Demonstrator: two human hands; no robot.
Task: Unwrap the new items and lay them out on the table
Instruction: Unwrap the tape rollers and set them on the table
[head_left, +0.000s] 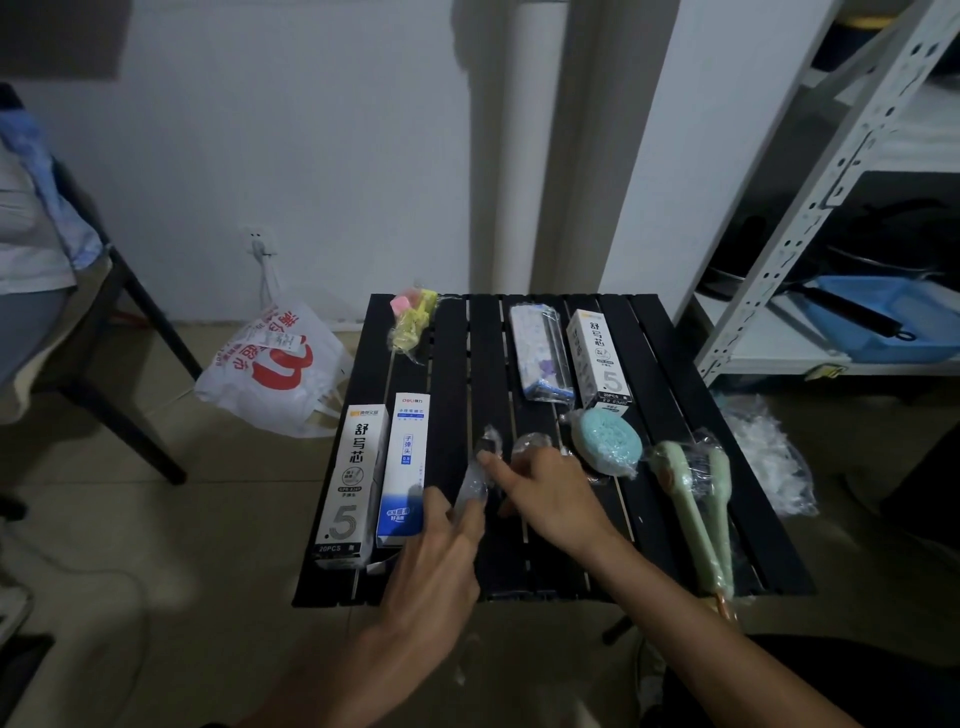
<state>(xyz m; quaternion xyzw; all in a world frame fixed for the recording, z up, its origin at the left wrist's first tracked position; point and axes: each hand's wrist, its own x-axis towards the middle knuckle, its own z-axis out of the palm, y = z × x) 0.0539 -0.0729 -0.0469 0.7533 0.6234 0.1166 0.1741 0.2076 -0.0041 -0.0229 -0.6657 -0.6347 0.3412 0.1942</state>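
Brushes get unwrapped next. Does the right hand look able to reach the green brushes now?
Probably yes: the green brushes lie just right of the right hand with nothing between, though it seems busy with a clear wrapper.

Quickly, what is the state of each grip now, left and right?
Left grip: pinches the crinkled clear plastic wrapper between thumb and fingers.
Right grip: forefinger touches that wrapper; whether it holds anything cannot be told.
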